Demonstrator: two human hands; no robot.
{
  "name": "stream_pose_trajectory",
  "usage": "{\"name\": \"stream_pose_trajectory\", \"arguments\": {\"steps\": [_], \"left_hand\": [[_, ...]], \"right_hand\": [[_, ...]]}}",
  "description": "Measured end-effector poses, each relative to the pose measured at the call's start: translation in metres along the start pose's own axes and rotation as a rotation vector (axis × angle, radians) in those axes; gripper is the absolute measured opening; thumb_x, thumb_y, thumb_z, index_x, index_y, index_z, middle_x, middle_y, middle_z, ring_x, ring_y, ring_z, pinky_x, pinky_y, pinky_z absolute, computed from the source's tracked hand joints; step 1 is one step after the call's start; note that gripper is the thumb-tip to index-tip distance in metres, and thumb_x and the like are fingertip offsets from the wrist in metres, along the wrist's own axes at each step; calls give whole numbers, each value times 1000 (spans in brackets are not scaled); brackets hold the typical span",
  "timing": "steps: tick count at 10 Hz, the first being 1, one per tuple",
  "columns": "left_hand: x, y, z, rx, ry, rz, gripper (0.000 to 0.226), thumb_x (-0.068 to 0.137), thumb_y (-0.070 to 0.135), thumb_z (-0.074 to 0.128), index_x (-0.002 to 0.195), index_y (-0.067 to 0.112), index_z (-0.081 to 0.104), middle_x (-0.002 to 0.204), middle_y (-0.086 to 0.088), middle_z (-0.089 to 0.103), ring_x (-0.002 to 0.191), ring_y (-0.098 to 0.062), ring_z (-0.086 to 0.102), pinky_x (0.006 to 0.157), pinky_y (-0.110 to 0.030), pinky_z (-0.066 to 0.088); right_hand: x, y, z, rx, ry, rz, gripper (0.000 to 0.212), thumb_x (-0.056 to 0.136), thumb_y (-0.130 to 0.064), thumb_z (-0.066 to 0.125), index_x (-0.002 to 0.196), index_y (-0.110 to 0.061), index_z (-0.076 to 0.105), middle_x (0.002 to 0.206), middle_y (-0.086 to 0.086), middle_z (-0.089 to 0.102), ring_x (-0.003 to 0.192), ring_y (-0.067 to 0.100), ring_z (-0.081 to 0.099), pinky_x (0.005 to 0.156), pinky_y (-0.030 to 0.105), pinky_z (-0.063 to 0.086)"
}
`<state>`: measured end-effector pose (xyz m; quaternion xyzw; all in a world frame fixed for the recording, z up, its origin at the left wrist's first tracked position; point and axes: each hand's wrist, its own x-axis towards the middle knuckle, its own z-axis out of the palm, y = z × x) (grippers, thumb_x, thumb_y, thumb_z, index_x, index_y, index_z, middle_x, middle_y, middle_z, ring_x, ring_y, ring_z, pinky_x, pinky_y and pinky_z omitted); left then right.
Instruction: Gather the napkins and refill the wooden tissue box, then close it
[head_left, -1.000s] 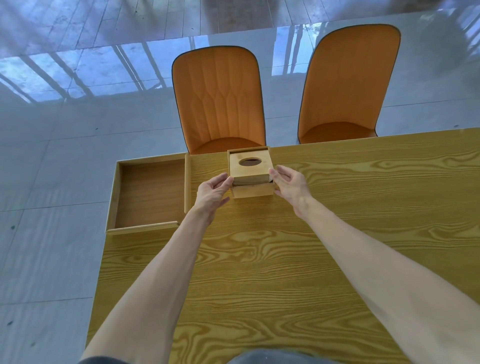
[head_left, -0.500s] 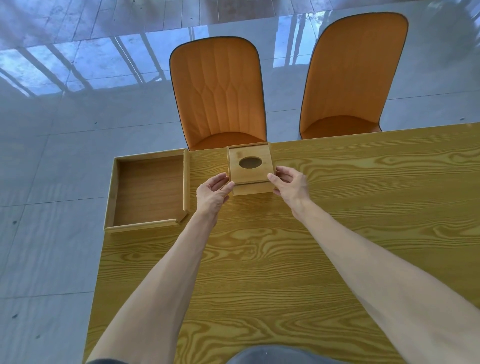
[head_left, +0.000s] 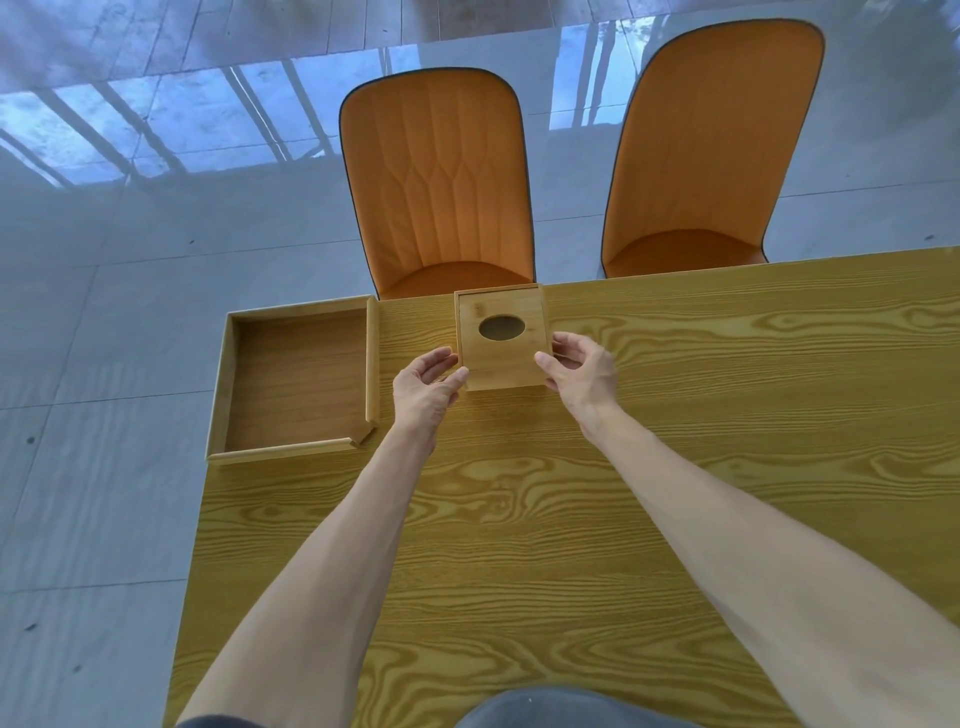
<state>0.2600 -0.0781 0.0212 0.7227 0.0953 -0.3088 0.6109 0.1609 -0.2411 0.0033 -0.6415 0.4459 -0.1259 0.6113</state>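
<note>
Wooden tissue box (head_left: 501, 338): square, lid with oval opening seated flat on top, upright at table's far edge.

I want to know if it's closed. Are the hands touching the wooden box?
Cannot tell. In the head view both hands sit at the tissue box's near corners, but no clear contact or gap shows.

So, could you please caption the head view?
Both hands, left hand and right hand, flank the wooden tissue box beside a wooden tray.

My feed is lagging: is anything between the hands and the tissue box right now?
Nothing visible. The left hand and right hand flank the wooden tissue box at its near corners, with only bare table around. The wooden tray sits off to the left, clear of both.
</note>
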Motion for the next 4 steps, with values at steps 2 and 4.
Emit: {"name": "stream_pose_trajectory", "arguments": {"steps": [2, 4], "left_hand": [[-3, 6, -2, 143, -28, -25, 36, 90, 12, 70, 126, 14, 63, 114, -5, 69, 94, -14, 65, 89, -36, 54], [-14, 16, -12, 783, -235, -42, 52, 95, 40, 59, 141, 19, 49, 135, -9, 60, 120, -26, 58, 106, -45, 46]], "right_hand": [[2, -1, -4, -146, -11, -25, 40, 88, -19, 74, 126, -12, 62, 115, 5, 72, 103, 18, 69, 89, 40, 59], [-14, -22, -19, -642, -60, -153, 36, 98, -30, 56, 131, -15, 59, 120, 4, 70, 105, 23, 66, 82, 32, 54]]}}
